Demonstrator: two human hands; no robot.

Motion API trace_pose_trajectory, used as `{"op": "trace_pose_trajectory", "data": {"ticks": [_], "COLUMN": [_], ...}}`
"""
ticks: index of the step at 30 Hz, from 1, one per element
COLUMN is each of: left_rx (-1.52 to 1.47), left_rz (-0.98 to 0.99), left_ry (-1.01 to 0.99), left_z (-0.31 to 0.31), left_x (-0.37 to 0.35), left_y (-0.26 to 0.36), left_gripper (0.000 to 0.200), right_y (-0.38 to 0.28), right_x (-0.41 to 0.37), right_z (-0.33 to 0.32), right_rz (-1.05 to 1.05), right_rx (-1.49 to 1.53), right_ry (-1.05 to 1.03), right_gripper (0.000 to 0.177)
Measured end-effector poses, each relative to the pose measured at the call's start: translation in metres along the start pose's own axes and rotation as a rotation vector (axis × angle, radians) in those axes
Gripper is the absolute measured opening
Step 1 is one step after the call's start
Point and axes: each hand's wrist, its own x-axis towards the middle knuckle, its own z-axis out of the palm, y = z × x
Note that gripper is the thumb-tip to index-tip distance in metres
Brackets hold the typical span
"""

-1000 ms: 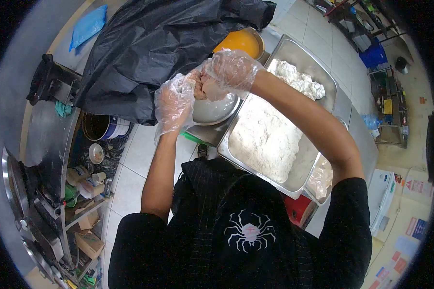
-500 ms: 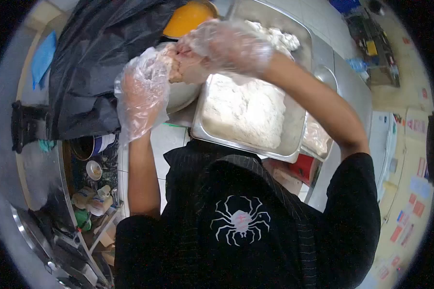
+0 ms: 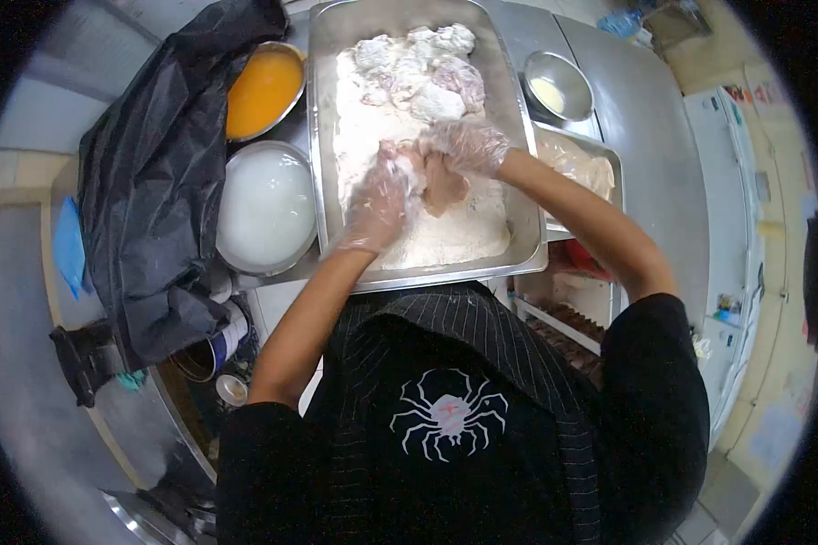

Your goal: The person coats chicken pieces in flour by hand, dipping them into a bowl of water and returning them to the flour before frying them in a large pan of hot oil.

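Observation:
My left hand (image 3: 382,207) and my right hand (image 3: 468,145) both wear clear plastic gloves. Between them is a piece of raw chicken (image 3: 443,186), pink and pale, its lower part hanging over white flour (image 3: 454,241). The fingers of both hands are closed on its upper edge, slightly blurred. Beneath them lies a large steel tray (image 3: 445,272) with the flour spread in it. Several flour-coated chicken pieces (image 3: 418,77) lie heaped at the tray's far end.
Left of the tray stand a bowl of orange liquid (image 3: 264,91) and a bowl of cloudy whitish liquid (image 3: 265,207). Black plastic sheeting (image 3: 154,163) drapes beyond them. On the right are a small steel bowl (image 3: 577,98) and a second tray with pale meat (image 3: 573,168).
Both hands have moved right with the raw chicken, from above the bowls at left to over the floured tray. The view has shifted, so both bowls now show more fully.

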Motion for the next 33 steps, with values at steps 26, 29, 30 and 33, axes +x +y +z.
{"op": "trace_pose_trajectory", "data": {"ticks": [26,29,30,33], "left_rx": [-0.402,-1.178,-1.415,-1.854], "left_rz": [-0.428,-0.792,-0.911,-1.165], "left_ry": [-1.098,-0.834,-0.752,-0.576], "left_z": [0.008,-0.020,-0.011,0.021], "left_x": [0.003,0.004,0.003,0.000], "left_y": [-0.021,0.005,0.009,0.013], "left_gripper": [0.071,0.078,0.078,0.080], "right_y": [-0.037,-0.030,-0.043,-0.063], "right_x": [-0.086,-0.084,-0.080,-0.071], "right_z": [0.062,0.086,0.066,0.056], "right_rz": [0.427,0.042,0.162,0.352], "right_rx": [0.264,0.368,0.460,0.629], "right_ry": [-0.631,-0.564,-0.577,-0.590], "right_gripper": [0.053,0.044,0.042,0.040]}}
